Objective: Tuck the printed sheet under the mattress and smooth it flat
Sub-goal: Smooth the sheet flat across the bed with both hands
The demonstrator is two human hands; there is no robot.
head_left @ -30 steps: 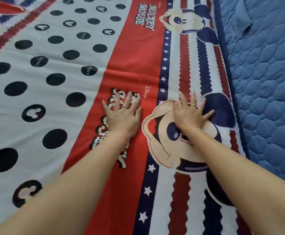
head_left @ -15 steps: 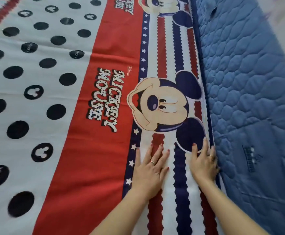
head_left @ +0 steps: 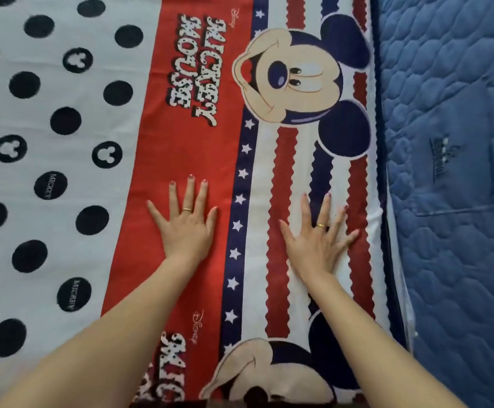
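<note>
Red-white-navy printed cotton sheet [head_left: 187,142] flat; left hand [head_left: 185,228], right hand [head_left: 318,245] pressing, fingers [head_left: 190,191] splayed wide (holding nothing). Sweep toward blue quilted mattress [head_left: 451,172] edge, even pressure.

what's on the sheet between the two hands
In the head view, only printed sheet: the navy band of white stars and part of a red wavy stripe run between the left hand and right hand. No separate object lies there.

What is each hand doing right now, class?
Left hand: open, flat on the sheet, holding nothing.
Right hand: open, flat on the sheet, holding nothing.
</note>
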